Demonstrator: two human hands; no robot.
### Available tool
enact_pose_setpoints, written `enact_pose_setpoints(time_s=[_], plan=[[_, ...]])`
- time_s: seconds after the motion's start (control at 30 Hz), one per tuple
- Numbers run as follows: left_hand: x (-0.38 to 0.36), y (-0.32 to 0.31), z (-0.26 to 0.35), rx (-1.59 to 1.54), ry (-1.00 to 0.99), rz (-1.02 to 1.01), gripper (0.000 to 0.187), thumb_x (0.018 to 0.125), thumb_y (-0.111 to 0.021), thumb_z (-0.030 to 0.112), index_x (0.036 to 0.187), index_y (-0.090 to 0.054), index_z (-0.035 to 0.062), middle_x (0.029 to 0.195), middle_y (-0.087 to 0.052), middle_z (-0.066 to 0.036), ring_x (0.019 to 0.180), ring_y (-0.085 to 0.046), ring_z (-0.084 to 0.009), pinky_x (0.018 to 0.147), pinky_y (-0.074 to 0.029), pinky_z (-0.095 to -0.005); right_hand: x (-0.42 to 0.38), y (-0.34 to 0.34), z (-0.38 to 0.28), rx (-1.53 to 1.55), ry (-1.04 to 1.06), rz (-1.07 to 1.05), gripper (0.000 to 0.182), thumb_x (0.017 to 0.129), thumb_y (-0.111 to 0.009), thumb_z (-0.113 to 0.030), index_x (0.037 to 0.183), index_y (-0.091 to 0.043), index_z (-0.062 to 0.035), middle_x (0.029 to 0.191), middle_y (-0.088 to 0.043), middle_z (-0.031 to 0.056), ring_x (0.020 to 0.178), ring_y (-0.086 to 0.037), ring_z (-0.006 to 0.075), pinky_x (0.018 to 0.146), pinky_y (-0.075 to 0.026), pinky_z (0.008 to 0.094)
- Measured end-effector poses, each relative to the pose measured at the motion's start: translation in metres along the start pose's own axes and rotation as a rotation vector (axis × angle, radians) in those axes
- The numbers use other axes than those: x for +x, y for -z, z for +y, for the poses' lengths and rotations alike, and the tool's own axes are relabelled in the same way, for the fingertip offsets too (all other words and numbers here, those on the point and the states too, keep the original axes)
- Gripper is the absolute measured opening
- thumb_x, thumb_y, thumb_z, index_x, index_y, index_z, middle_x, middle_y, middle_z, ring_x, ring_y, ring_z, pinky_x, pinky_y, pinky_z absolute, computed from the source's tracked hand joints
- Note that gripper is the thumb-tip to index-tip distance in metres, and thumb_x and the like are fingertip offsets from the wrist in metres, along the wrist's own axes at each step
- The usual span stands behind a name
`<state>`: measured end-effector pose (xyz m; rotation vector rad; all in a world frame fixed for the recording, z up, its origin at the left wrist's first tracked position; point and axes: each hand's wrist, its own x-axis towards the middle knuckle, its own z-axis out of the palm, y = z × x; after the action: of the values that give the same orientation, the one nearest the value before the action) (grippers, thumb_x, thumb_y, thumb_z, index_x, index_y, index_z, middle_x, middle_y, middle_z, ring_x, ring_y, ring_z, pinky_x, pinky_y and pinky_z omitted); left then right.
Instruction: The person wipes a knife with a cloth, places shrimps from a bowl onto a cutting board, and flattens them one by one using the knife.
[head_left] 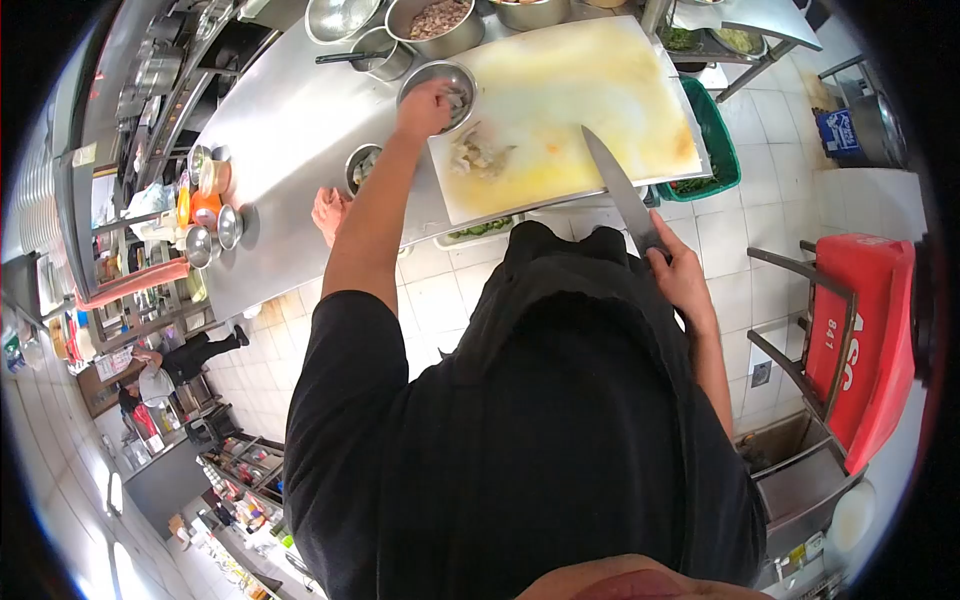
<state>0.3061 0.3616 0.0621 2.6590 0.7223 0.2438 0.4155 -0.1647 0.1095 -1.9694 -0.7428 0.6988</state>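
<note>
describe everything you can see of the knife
The knife is a long kitchen knife with a broad grey metal blade tapering to a point. The right hand grips its handle, which is hidden in the fist. The blade angles up and leftwards, its tip over the near edge of the pale, yellow-stained cutting board. Nothing visibly clings to the blade, and it is not in the food.

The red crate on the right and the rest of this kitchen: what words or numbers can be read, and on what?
"841": small white digits on the red crate.
Large white letters beside them on the same crate: cut off, not readable for sure.
White print on the blue container: too small to read.
Labels on the shelf goods at left: blurred.
</note>
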Motion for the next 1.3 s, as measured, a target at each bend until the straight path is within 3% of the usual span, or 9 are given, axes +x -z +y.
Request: enact_pose_setpoints(time_s=[0.17,0.3,0.43,0.53,0.7,0.8,0.93,1.03,1.3], plan=[[0.011,0.008,0.012,-0.368,0.169,0.131,0.038,0.089,-0.065,0.016,0.126,-0.068,0.0105,0.088,-0.076,-0.014,0.077,-0.073,-0.0297,0.072,-0.057,-0.0408,0.002,0.013,-0.006,0.07,-0.156,-0.021,0.064,0.097,-0.058,-0.002,0.158,-0.048,-0.0204,0.082,-0.064,0.004,0.069,-0.053,0.009,0.066,-0.049,0.0276],[0.006,-0.002,0.078,-0.297,0.099,0.172,0.037,0.09,-0.069,0.021,0.125,-0.069,0.0105,0.085,-0.075,-0.014,0.074,-0.073,-0.0288,0.071,-0.058,-0.0403,0.009,0.026,-0.018,0.064,-0.246,-0.025,0.063,0.096,-0.061,-0.003,0.156,-0.048,-0.0141,0.105,-0.075,0.0243,0.087,-0.072,0.0213,0.083,-0.056,0.0348],[-0.02,-0.076,0.136,-0.14,-0.021,-0.042,0.047,0.088,-0.072,0.023,0.133,-0.062,0.0117,0.102,-0.073,-0.013,0.094,-0.069,-0.0332,0.086,-0.057,-0.0443,0.017,0.032,-0.023,0.052,-0.328,-0.053,0.064,0.095,-0.061,-0.005,0.157,-0.047,-0.0137,0.098,-0.074,0.0211,0.082,-0.07,0.0192,0.081,-0.055,0.0337],[-0.045,-0.097,0.15,-0.088,-0.278,0.045,0.046,0.087,-0.066,0.015,0.132,-0.06,0.01,0.117,-0.068,-0.019,0.11,-0.064,-0.0398,0.096,-0.054,-0.0484,0.019,0.031,-0.017,0.12,-0.312,-0.062,0.064,0.095,-0.062,-0.005,0.157,-0.047,-0.0136,0.102,-0.075,0.0228,0.087,-0.073,0.0219,0.084,-0.055,0.0344],[-0.048,-0.1,0.149,-0.156,-0.142,0.0,0.044,0.085,-0.064,0.011,0.129,-0.06,0.0055,0.119,-0.065,-0.023,0.11,-0.062,-0.0432,0.096,-0.053,-0.0498,0.02,0.016,0.01,0.094,-0.204,-0.064,0.064,0.095,-0.063,-0.006,0.157,-0.047,-0.0132,0.11,-0.075,0.0253,0.1,-0.075,0.0291,0.092,-0.055,0.0372],[-0.048,-0.106,0.165,-0.223,-0.015,0.011,0.042,0.088,-0.063,0.012,0.129,-0.06,0.0039,0.115,-0.068,-0.023,0.104,-0.066,-0.0419,0.092,-0.054,-0.0511,0.021,0.013,0.016,0.077,-0.219,-0.085,0.065,0.096,-0.062,-0.006,0.158,-0.045,-0.0154,0.106,-0.076,0.0222,0.091,-0.075,0.0272,0.086,-0.057,0.037],[-0.059,-0.109,0.195,-0.367,0.151,-0.074,0.041,0.092,-0.064,0.018,0.13,-0.059,0.0043,0.099,-0.074,-0.02,0.089,-0.07,-0.0392,0.082,-0.056,-0.0509,0.023,0.012,0.001,0.315,-0.395,-0.127,0.07,0.099,-0.058,-0.005,0.162,-0.039,-0.0285,0.076,-0.061,0.0032,0.054,-0.049,0.0084,0.05,-0.045,0.027],[-0.069,-0.111,0.202,-0.359,0.139,-0.034,0.043,0.093,-0.067,0.024,0.131,-0.059,0.0046,0.082,-0.073,-0.016,0.078,-0.07,-0.038,0.076,-0.056,-0.0499,0.035,0.007,0.013,0.432,-0.46,-0.217,0.07,0.1,-0.057,-0.007,0.163,-0.038,-0.0318,0.076,-0.059,0.0036,0.051,-0.047,0.0082,0.049,-0.047,0.0265],[-0.091,-0.101,0.179,-0.15,-0.155,0.16,0.044,0.094,-0.068,0.025,0.133,-0.06,0.006,0.13,-0.062,-0.02,0.117,-0.059,-0.0381,0.095,-0.05,-0.0477,0.062,-0.005,0.028,0.446,-0.438,-0.331,0.069,0.101,-0.056,-0.009,0.163,-0.036,-0.0315,0.075,-0.058,0.0027,0.053,-0.048,0.0081,0.048,-0.045,0.0262]])
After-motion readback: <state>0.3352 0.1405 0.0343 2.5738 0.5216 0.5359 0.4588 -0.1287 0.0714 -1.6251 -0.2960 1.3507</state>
